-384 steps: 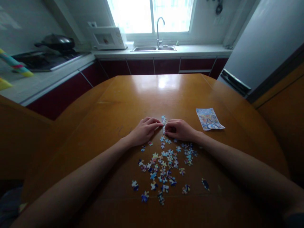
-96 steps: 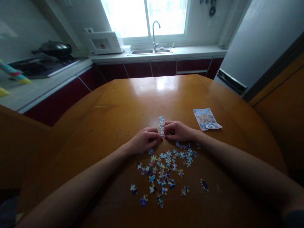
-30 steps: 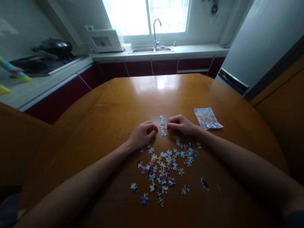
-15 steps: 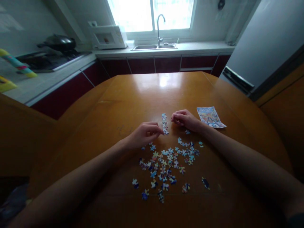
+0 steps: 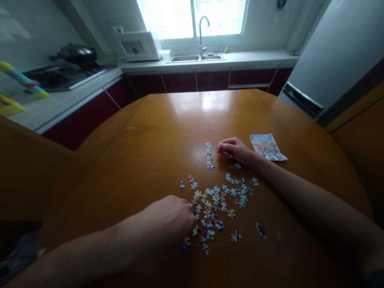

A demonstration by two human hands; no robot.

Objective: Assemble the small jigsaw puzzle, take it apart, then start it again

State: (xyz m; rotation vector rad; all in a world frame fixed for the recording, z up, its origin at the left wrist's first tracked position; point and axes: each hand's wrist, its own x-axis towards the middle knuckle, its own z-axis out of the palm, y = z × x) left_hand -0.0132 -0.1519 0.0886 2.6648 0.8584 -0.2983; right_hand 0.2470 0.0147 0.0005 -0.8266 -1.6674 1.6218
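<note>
My left hand [image 5: 177,218] is over the left edge of a loose pile of jigsaw pieces [image 5: 214,198], back upward. Its fingers point down and are mostly hidden, so I cannot see whether they pinch a piece. My right hand [image 5: 232,149] rests on the table with its fingers loosely curled in and nothing visible in them. Just left of it lies a narrow strip of joined jigsaw pieces [image 5: 209,156], apart from the fingertips. A single piece [image 5: 238,165] lies below the right hand.
A printed picture sheet [image 5: 268,147] lies beyond my right forearm on the wooden table [image 5: 168,124]. Stray pieces surround the pile, including a dark one [image 5: 261,230] at the right. A sink [image 5: 195,58], a microwave [image 5: 139,46] and a pan [image 5: 76,54] stand along the counters.
My left hand has left the lower end of the joined strip and moved down toward me, to the pile's left side. My right hand has stayed in place.
</note>
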